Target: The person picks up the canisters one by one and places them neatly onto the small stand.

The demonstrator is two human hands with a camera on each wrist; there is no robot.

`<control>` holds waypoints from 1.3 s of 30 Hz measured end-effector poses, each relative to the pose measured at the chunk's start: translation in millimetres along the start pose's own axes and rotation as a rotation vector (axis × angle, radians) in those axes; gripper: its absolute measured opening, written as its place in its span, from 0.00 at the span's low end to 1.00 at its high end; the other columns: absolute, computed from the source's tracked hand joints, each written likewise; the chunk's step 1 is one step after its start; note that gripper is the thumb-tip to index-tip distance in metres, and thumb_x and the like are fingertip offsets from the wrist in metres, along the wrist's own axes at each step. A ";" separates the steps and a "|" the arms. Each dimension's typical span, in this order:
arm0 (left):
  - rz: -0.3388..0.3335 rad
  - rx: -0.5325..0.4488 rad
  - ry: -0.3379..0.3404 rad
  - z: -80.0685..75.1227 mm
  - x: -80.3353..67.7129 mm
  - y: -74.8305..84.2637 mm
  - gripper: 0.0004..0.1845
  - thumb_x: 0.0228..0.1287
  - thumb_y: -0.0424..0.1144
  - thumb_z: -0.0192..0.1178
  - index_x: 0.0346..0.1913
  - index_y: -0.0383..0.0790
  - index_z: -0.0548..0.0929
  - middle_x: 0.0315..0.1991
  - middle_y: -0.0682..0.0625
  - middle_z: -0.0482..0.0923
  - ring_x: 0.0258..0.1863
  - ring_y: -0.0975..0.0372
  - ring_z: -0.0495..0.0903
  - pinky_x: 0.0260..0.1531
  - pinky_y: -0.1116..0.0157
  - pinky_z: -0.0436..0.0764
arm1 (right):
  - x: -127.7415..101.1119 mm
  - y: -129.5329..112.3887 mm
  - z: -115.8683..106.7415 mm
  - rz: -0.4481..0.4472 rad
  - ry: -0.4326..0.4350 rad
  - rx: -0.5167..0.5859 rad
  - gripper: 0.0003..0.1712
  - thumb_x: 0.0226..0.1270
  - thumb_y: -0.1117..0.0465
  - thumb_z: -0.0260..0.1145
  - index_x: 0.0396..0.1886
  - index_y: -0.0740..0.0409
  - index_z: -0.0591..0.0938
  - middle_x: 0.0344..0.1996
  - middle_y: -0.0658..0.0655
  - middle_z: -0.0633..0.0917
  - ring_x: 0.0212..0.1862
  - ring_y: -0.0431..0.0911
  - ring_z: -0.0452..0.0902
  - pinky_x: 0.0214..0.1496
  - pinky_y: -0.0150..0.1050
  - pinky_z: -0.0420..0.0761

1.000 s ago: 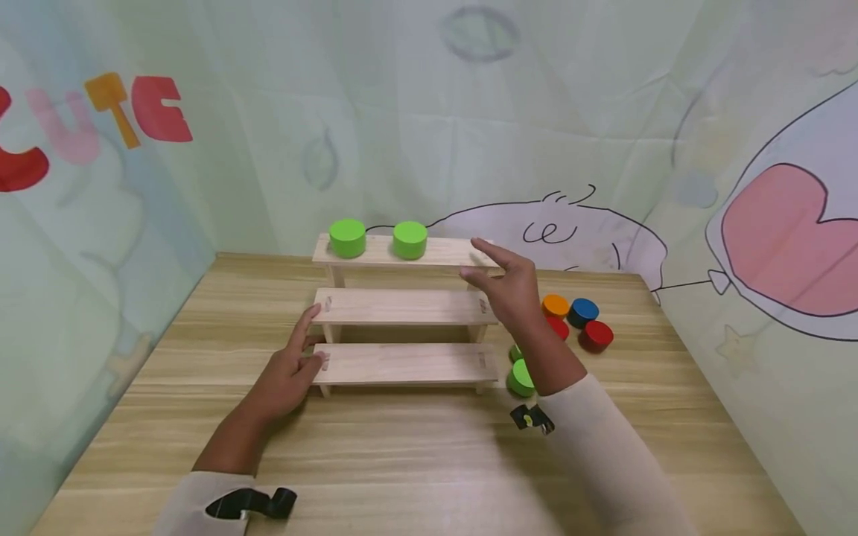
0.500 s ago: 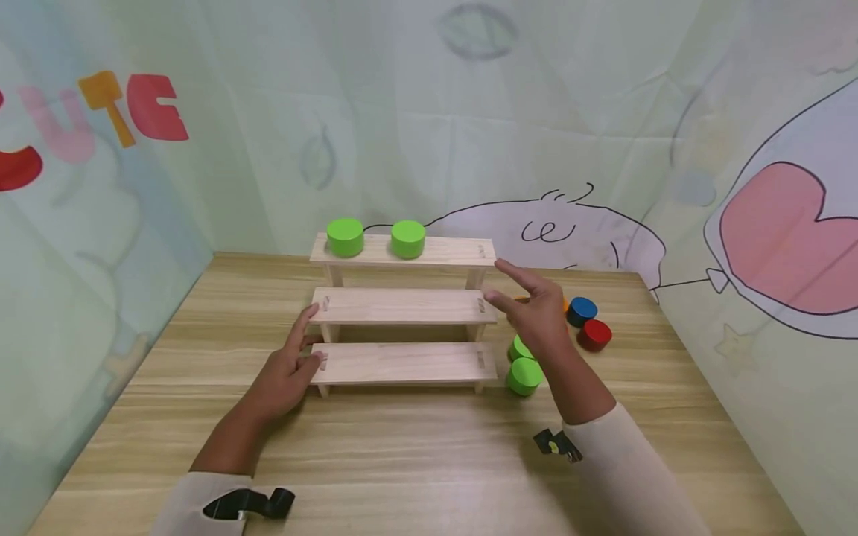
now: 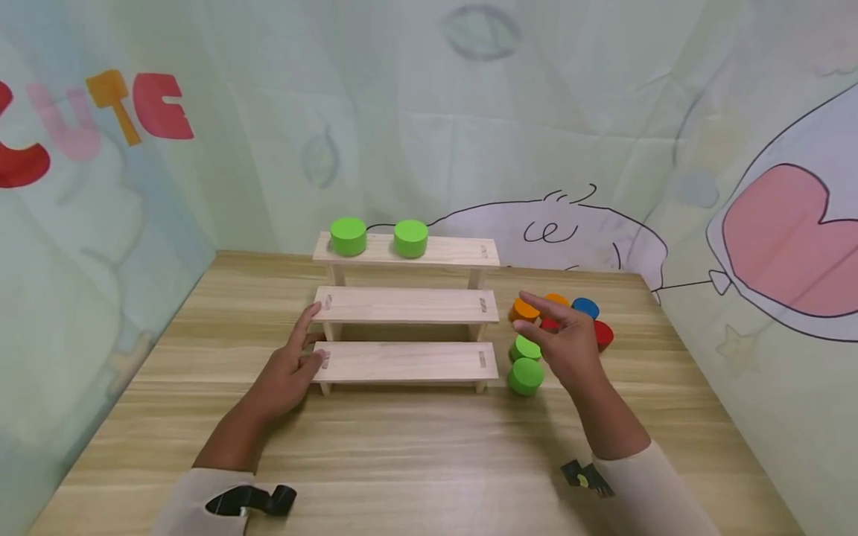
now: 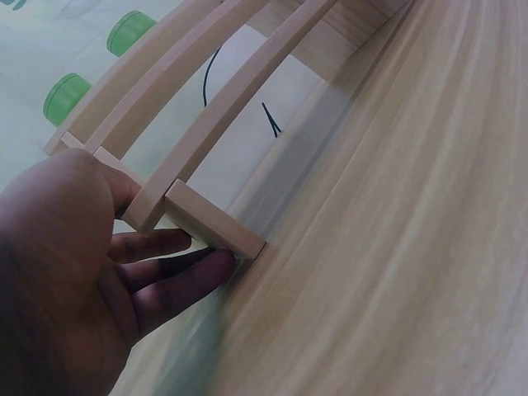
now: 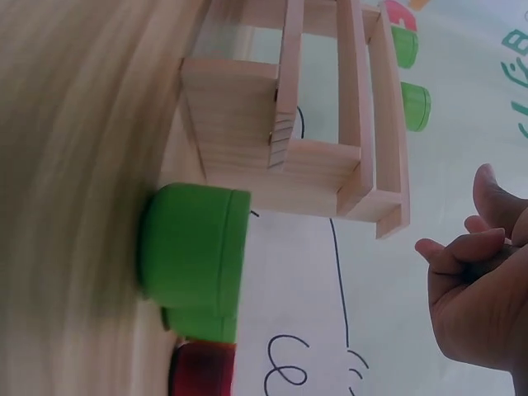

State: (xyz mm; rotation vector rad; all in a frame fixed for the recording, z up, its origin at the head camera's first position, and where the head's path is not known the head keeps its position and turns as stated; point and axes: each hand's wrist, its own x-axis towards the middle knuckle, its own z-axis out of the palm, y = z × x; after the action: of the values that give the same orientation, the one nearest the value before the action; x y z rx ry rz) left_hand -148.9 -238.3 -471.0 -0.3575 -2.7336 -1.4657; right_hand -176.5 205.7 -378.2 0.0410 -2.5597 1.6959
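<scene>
A three-tier pale wooden rack [image 3: 405, 305] stands in the middle of the table. Two green round blocks [image 3: 348, 237] sit apart on its top shelf, at the left and near the middle. My left hand [image 3: 284, 380] rests against the rack's left end, its thumb on the lowest shelf; the left wrist view shows extended fingers [image 4: 177, 289] against the side panel. Over the loose blocks right of the rack, my right hand [image 3: 570, 346] has thumb and index finger spread, holding nothing. Two green blocks [image 3: 526, 377] lie nearest it, beside the rack's right end.
Behind the right hand are two orange blocks [image 3: 524, 310], a blue block [image 3: 586, 307] and red blocks [image 3: 604, 335], partly covered by the hand. A printed cloth backdrop [image 3: 429, 134] rises at the back and both sides of the wooden table [image 3: 402, 461].
My right hand has drawn away from the top shelf's right end, moving right and toward me to the loose blocks. The left hand has stayed on the rack.
</scene>
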 end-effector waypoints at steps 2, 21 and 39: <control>0.005 0.010 0.003 -0.1 0.7 0.0 0.43 0.87 0.37 0.47 0.90 0.67 0.38 0.75 0.25 0.73 0.65 0.36 0.85 0.59 0.40 0.84 | -3.4 4.4 -4.1 0.041 -0.002 0.000 0.32 0.69 0.57 0.81 0.72 0.46 0.86 0.73 0.55 0.83 0.17 0.40 0.61 0.24 0.28 0.67; 0.000 0.031 0.017 -0.2 0.6 -1.8 0.43 0.86 0.36 0.48 0.91 0.63 0.39 0.73 0.24 0.75 0.60 0.38 0.88 0.55 0.49 0.86 | -16.6 24.4 -16.2 0.140 -0.052 -0.263 0.30 0.68 0.59 0.81 0.70 0.54 0.87 0.67 0.63 0.88 0.75 0.63 0.76 0.73 0.60 0.81; -0.004 0.010 0.001 0.6 0.6 -1.4 0.43 0.87 0.36 0.48 0.91 0.65 0.39 0.74 0.24 0.73 0.62 0.35 0.87 0.58 0.42 0.86 | -22.6 41.6 -6.9 0.172 -0.199 -0.527 0.28 0.63 0.58 0.84 0.63 0.59 0.90 0.67 0.69 0.86 0.72 0.67 0.78 0.69 0.63 0.82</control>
State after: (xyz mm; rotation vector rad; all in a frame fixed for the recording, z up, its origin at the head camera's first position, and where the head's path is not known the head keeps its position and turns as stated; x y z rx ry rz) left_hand -149.7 -238.4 -472.4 -0.3504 -2.7416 -1.4518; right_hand -156.3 227.9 -415.3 -0.0439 -3.1546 1.0469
